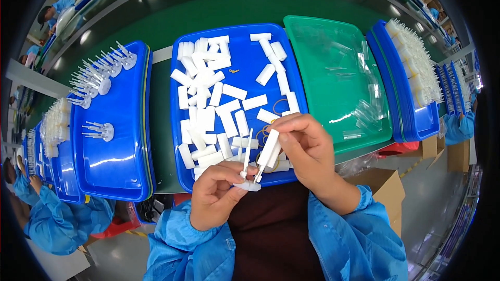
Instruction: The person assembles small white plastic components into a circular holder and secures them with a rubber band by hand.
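Observation:
Close to my body, my left hand (216,193) pinches a small translucent white plastic base (250,186) with thin upright stems. Between the thumb and fingers of my right hand (308,148) is a white rectangular block (269,148), tilted, its lower end down at one of the stems. Whether the stem enters the block cannot be made out. Both hands are over the near edge of a blue tray (246,79), where many similar white blocks (210,118) lie loose with a few yellowish rubber bands.
To the left, a stacked blue tray (112,158) carries stemmed bases (99,131). A green tray (312,67) on the right contains clear plastic pieces (370,114). Farther right, another blue tray stack (428,119) bears rows of white assemblies (414,62). A co-worker's blue sleeve (62,218) shows at lower left.

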The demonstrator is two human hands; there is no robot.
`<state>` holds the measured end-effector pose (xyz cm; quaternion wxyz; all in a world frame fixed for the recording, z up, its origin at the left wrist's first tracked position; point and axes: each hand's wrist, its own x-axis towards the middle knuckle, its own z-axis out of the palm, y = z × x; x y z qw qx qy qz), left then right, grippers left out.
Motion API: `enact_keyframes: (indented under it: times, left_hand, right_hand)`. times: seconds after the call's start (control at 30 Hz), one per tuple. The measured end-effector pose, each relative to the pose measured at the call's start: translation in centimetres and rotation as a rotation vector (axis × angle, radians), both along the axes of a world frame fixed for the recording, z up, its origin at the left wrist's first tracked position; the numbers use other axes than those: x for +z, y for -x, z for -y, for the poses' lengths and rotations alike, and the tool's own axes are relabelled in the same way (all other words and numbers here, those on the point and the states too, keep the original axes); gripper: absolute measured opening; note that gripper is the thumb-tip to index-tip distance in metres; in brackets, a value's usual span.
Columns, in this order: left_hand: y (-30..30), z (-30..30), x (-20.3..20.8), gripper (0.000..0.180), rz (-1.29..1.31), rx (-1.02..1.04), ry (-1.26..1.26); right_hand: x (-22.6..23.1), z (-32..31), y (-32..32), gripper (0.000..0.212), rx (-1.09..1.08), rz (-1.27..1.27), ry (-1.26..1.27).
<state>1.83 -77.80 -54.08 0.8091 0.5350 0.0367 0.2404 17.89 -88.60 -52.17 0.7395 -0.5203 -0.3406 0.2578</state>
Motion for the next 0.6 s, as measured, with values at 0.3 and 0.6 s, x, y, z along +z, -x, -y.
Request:
enact_keyframes:
  times: [0.3,0.6]
  left_hand:
    - [0.0,-0.1,0.2,0.019,-0.017,0.087,0.059]
    - [1.5,-1.1,0.6,0.022,-0.080,0.241,-0.037]
  right_hand:
    - [0.4,0.3,1.5,0.015,0.066,-0.009,0.075]
    - [3.9,-1.3,-3.8,0.022,-0.059,1.003,0.392]
